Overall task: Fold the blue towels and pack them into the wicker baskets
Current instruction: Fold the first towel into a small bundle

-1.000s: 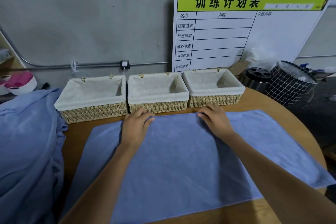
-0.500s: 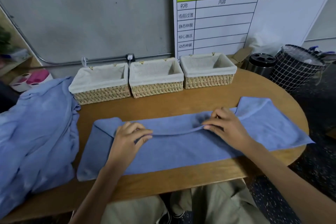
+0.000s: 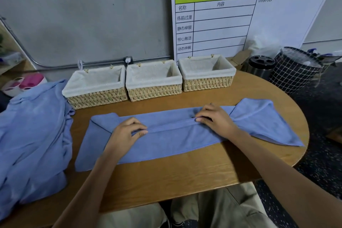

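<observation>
The left hand [image 3: 123,135] and right hand [image 3: 216,119] each pinch the folded edge of the blue towel [image 3: 177,139] on the counter [image 3: 185,176]; fingertips tucked underneath are hidden; the towel pile [image 3: 31,135] runs off-frame left.

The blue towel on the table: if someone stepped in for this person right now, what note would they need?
Left hand and right hand: both pinch the far edge of the blue towel, drawn toward the person over its middle.
Towel: lies lengthwise across the wooden table, half folded, both ends not yet folded.
Three wicker baskets stand in a row behind it, nothing in them.
Heap of blue towels waits at the left.
Done: first fold begun.
Left: finish folding, pack it, then the heap.
</observation>
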A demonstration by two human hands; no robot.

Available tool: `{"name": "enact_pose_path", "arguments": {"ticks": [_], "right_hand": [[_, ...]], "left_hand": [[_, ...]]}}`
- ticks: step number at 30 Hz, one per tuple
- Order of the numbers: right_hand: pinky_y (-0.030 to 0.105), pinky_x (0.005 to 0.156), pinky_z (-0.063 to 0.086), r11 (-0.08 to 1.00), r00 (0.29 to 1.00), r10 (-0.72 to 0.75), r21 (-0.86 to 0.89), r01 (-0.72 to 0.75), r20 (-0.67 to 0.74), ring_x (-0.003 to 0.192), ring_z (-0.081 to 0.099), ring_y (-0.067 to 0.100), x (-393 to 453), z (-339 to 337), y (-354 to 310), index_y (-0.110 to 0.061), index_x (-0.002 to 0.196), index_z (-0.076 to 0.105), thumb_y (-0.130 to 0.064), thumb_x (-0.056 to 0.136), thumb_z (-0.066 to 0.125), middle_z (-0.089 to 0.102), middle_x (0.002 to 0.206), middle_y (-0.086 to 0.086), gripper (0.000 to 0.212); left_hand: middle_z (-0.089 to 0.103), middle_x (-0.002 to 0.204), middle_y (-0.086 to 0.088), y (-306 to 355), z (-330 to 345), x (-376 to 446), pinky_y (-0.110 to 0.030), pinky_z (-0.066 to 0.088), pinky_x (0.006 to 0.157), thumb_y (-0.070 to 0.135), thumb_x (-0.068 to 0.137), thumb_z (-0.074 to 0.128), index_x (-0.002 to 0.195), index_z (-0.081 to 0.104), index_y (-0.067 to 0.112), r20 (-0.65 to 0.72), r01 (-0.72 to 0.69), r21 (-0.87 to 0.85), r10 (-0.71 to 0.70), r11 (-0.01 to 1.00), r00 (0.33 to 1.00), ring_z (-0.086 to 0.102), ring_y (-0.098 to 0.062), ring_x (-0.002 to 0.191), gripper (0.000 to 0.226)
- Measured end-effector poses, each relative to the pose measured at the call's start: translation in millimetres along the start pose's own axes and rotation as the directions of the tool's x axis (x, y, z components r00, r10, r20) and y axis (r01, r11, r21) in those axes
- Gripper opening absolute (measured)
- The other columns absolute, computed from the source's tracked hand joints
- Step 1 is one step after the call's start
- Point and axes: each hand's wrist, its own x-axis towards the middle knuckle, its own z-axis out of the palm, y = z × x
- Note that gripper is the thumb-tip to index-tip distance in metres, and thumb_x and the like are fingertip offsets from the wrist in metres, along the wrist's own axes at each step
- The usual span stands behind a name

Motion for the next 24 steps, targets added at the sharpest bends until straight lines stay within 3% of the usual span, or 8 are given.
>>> {"name": "enact_pose_path", "arguments": {"ticks": [3,6,10,16,24], "right_hand": [[0.035,0.072,0.043,1.000,0.997,-0.011,-0.024,0.009,-0.080,0.078,0.047,0.017,-8.5,-9.6,-11.0,-0.017,0.097,0.076,-0.037,0.097,0.056,0.057,0.084,-0.003,0.029],[0.033,0.069,0.040,0.997,0.996,-0.068,-0.036,0.066,-0.062,0.077,0.044,0.015,-31.9,-17.0,-18.4,-0.019,0.099,0.077,-0.035,0.096,0.060,0.055,0.085,-0.005,0.024],[0.033,0.064,0.042,0.989,0.993,-0.117,-0.089,0.119,0.026,0.077,0.045,0.014,-60.7,-13.2,-16.3,-0.023,0.109,0.076,-0.026,0.094,0.066,0.056,0.088,-0.004,0.019],[0.031,0.067,0.042,0.993,0.991,-0.113,-0.042,0.110,-0.067,0.075,0.049,0.016,-60.2,-20.2,-26.3,-0.024,0.113,0.076,-0.024,0.097,0.064,0.058,0.090,-0.005,0.020],[0.028,0.064,0.043,0.998,0.998,-0.064,-0.012,0.064,0.003,0.075,0.049,0.008,-72.0,-18.8,-30.1,-0.024,0.111,0.077,-0.024,0.092,0.068,0.058,0.089,-0.009,0.020]], "left_hand": [[0.061,0.095,0.009,9.3,-8.9,-5.2,-0.026,0.049,0.080,0.026,0.094,0.069,0.098,0.075,0.016,0.000,-0.062,-0.008,0.062,0.998,0.998,0.060,-0.004,0.088,0.012],[0.061,0.094,0.008,19.0,-12.6,-21.8,-0.021,0.046,0.079,0.034,0.096,0.059,0.101,0.075,0.014,0.003,-0.140,0.009,0.140,0.990,0.990,0.059,-0.005,0.087,0.026],[0.059,0.095,0.011,17.3,-6.8,-43.9,-0.028,0.049,0.075,0.034,0.096,0.056,0.102,0.076,0.018,0.061,-0.136,-0.017,0.137,0.991,0.989,0.060,-0.007,0.089,0.026],[0.059,0.096,0.003,28.0,-19.1,-40.5,-0.032,0.049,0.074,0.028,0.100,0.051,0.102,0.074,0.009,-0.046,-0.188,0.061,0.190,0.980,0.981,0.060,-0.013,0.086,0.030],[0.056,0.089,0.004,25.7,-10.6,-61.2,-0.035,0.048,0.062,0.028,0.096,0.056,0.102,0.075,0.013,0.000,-0.169,-0.008,0.169,0.986,0.986,0.058,-0.013,0.076,0.025]]}}
